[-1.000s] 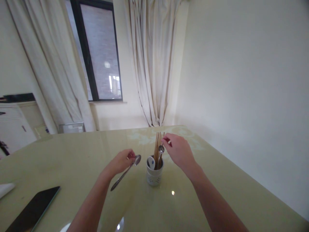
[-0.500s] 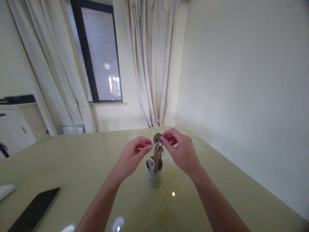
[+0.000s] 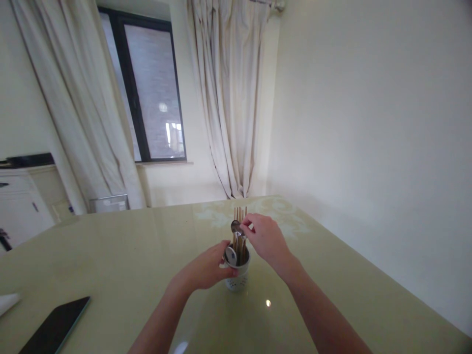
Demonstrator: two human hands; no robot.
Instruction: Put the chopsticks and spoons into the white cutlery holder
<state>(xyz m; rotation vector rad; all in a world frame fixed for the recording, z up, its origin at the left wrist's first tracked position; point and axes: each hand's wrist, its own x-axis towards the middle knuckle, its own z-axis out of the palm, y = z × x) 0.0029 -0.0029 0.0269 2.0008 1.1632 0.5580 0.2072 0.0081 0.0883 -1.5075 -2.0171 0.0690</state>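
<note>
A pale utensil holder (image 3: 237, 281) with a dotted pattern stands on the table. Wooden chopsticks (image 3: 240, 212), metal spoons (image 3: 235, 226) and a white spoon (image 3: 231, 255) stick up out of it. My left hand (image 3: 204, 268) grips the holder's left side near the rim, thumb in front and fingers behind. Above the holder, my right hand (image 3: 267, 238) is closed in a pinch at the head of a metal spoon (image 3: 242, 232). The lower ends of the utensils are hidden inside the holder.
The glossy green table (image 3: 140, 260) runs back towards a curtain (image 3: 236, 123) and a window. A dark flat tablet-like object (image 3: 55, 324) lies at the front left, beside part of a white object (image 3: 8, 302). The wall (image 3: 368, 172) borders the table's right side.
My left hand has come down from beside the spoon heads onto the holder. My right hand has lowered with the spoon, and the chopstick tops now show above the spoon heads.
</note>
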